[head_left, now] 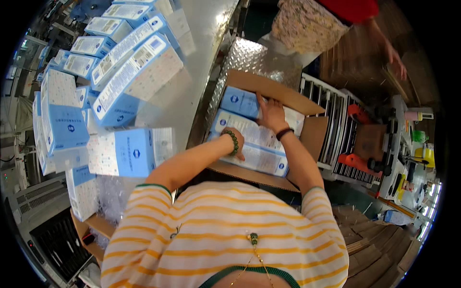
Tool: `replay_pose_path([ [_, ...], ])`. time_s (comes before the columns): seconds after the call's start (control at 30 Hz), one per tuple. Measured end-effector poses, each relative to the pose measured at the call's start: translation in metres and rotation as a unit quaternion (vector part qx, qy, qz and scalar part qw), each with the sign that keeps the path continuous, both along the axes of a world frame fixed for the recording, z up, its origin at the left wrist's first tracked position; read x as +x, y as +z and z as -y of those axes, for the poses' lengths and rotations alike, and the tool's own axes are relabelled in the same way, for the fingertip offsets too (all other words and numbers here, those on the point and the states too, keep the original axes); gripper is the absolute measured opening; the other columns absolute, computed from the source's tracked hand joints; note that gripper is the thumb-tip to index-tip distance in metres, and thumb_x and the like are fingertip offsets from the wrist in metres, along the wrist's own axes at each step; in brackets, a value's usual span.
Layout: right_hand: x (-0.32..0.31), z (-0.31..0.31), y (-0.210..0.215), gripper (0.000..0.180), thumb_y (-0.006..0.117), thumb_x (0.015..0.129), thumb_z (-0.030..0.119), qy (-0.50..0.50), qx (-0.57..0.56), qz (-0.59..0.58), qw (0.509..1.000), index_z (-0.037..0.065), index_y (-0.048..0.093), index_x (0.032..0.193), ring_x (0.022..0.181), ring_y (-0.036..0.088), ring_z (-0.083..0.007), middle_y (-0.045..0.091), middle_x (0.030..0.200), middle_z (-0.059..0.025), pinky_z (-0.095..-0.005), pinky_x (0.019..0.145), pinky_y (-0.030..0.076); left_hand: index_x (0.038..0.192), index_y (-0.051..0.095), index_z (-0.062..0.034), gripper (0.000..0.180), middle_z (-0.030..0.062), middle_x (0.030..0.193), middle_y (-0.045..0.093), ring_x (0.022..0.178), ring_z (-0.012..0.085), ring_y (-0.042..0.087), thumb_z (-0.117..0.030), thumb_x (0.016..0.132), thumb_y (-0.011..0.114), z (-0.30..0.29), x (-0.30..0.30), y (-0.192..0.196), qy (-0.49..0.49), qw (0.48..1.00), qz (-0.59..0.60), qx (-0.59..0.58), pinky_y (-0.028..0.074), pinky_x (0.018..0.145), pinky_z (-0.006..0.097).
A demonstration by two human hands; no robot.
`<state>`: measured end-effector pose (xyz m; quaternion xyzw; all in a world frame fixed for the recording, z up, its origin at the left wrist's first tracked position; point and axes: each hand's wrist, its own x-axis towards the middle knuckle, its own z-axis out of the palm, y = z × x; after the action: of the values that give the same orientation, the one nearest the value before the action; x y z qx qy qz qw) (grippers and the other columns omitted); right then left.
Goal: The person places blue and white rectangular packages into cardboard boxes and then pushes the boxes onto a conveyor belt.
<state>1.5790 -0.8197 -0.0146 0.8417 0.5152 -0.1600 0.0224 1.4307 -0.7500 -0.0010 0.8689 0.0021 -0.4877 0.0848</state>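
An open cardboard box stands in front of me with blue and white packs lying flat inside it. My left hand, with a green bead bracelet on the wrist, curls over the near left edge of the middle pack. My right hand, with a dark band on the wrist, lies on the far right side of the same pack, its fingers reaching over the far edge. Another pack lies beyond it and a third sits nearer to me.
Several blue and white packs crowd a shiny conveyor table on the left. A roller conveyor runs to the right of the box. Another person stands at the far side. Flattened cardboard is stacked at lower right.
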Motion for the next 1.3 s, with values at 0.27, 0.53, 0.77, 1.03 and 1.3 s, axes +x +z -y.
replay_pose_path([
  [0.27,-0.004,0.047,0.02,0.085,0.076,0.055,0.01,-0.003,0.272,-0.05,0.961,0.022,0.042,0.131,0.097,0.049,-0.0306,0.054,0.099,-0.0134,-0.0376,0.086,0.033,0.108,0.057,0.0018,0.076,0.0198,0.102,0.06,0.098,0.0304,0.057,-0.065,0.074,0.052,-0.007,-0.007,-0.012,0.079,0.993,0.034,-0.077,0.044,0.087,0.035],
  [0.53,-0.007,0.121,0.121,0.073,0.07,0.057,-0.003,-0.074,0.571,-0.224,0.786,0.004,0.045,0.126,0.094,0.054,-0.0225,0.057,0.107,-0.0106,-0.033,0.081,0.043,0.118,0.047,0.0012,0.072,0.016,0.119,0.05,0.111,0.0257,0.046,-0.041,0.065,0.072,-0.026,-0.018,0.101,0.422,0.68,0.33,-0.501,0.034,0.097,0.037],
  [0.77,0.019,0.193,0.116,0.046,0.063,0.079,0.015,-0.247,0.545,-0.29,0.747,-0.001,0.047,0.119,0.109,0.046,-0.0238,0.047,0.119,-0.0128,-0.0351,0.092,0.037,0.136,0.026,-0.0042,0.103,0.0162,0.13,0.037,0.119,0.0263,0.038,-0.018,0.052,0.084,-0.02,0.032,0.147,0.211,0.604,0.604,-0.477,0.031,0.099,0.033],
  [1.03,-0.013,0.262,0.026,0.027,0.062,0.074,0.013,-0.432,0.342,-0.267,0.791,0.0,0.061,0.097,0.069,0.062,-0.018,0.065,0.076,-0.013,-0.0314,0.065,0.048,0.128,0.044,-0.0349,0.076,0.0145,0.095,0.05,0.087,0.0302,0.048,-0.009,0.061,0.069,-0.049,0.027,0.06,-0.02,0.825,0.564,-0.03,0.037,0.075,0.041],
  [1.3,-0.038,0.202,0.056,0.021,0.055,0.075,0.017,-0.346,0.21,-0.037,0.914,-0.002,0.058,0.083,0.066,0.06,-0.0355,0.059,0.069,-0.0227,-0.0419,0.06,0.047,0.134,0.037,-0.0293,0.075,0.0175,0.119,0.046,0.11,0.0357,0.041,-0.02,0.067,0.07,-0.026,0.082,-0.032,-0.01,0.89,0.456,0.03,0.034,0.089,0.04],
])
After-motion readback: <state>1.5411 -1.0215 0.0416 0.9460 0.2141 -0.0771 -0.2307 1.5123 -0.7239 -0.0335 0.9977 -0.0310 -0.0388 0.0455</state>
